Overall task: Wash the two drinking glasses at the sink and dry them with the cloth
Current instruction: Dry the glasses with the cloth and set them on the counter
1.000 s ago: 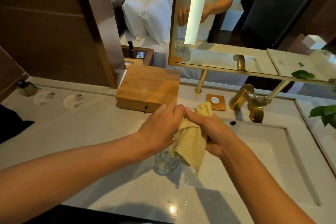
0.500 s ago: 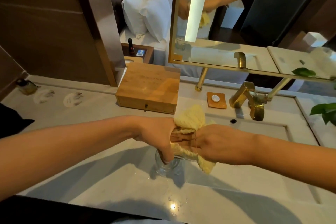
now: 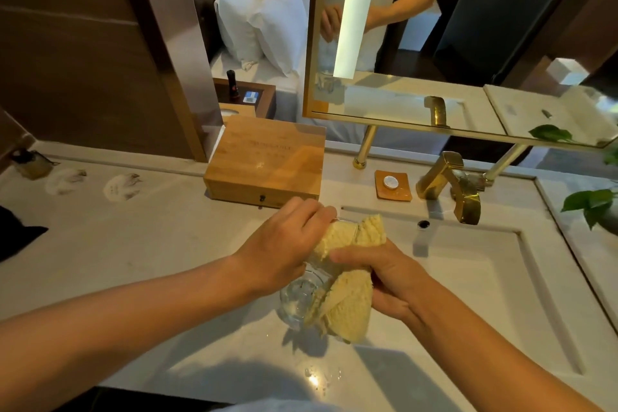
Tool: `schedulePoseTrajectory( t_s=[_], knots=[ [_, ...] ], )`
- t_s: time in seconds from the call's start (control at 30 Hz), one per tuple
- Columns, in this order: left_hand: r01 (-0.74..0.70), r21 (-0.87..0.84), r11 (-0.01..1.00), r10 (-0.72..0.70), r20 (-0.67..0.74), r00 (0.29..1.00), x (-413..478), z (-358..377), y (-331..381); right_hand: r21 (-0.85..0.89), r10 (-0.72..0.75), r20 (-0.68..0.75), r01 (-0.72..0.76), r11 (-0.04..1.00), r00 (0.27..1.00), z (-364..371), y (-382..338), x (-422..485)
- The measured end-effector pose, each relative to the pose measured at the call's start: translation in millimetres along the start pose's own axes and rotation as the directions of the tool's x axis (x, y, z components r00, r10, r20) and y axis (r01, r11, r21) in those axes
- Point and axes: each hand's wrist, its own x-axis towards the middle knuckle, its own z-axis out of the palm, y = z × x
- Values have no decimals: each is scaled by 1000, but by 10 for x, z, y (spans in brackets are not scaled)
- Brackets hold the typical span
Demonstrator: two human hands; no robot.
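One wide-angle view, taken from a camera worn on the person's head. It looks forward and steeply down over a pale stone bench (image 3: pixel 140 244), close enough that both forearms enter from the bottom edge and fill the lower half. The left hand (image 3: pixel 284 247) and right hand (image 3: pixel 391 278) meet near the centre of the frame. The sink (image 3: pixel 485 278) lies right of centre, the gold tap (image 3: pixel 448 187) beyond it. A wooden box (image 3: pixel 267 164) sits at the back of the bench, just above centre. The mirror (image 3: pixel 434 43) fills the upper right, angled, reflecting the person's torso. Straight lines bow towards the edges. No second view.
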Motion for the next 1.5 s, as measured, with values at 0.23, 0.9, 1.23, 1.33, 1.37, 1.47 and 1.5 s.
schedulePoseTrajectory(
  t_s=[0.23, 0.9, 1.23, 1.33, 1.37, 1.47, 1.5],
  knots=[
    [371, -313, 874, -170, 517, 839, 349, -427, -88, -650, -330, -16, 240, 721, 944, -35, -155, -34],
    [316, -232, 920, -126, 588, 799, 566, -448, -182, -463, -331, -88, 255, 849, 940, -137, -156, 125],
    [20, 191, 981, -11, -44, 999, 303, -48, 47, 433, 65, -74, -26, 901, 995, -84, -136, 241],
    [-83, 155, 984, 66, 117, 991, 329, -111, -85, 409, 44, -110, 5, 912, 993, -107, -76, 292],
    [-93, 137, 986, 62, 217, 974, 366, -175, -105, 379, 19, -125, 30, 925, 992, -120, -57, 300],
    [90, -34, 995, -55, 564, 824, 607, -432, -118, 85, -91, -175, 107, 991, 980, -89, -68, 268],
    [201, -134, 970, -56, 686, 726, 703, -503, -160, -138, -166, -166, 144, 980, 972, -79, -85, 246]
  ],
)
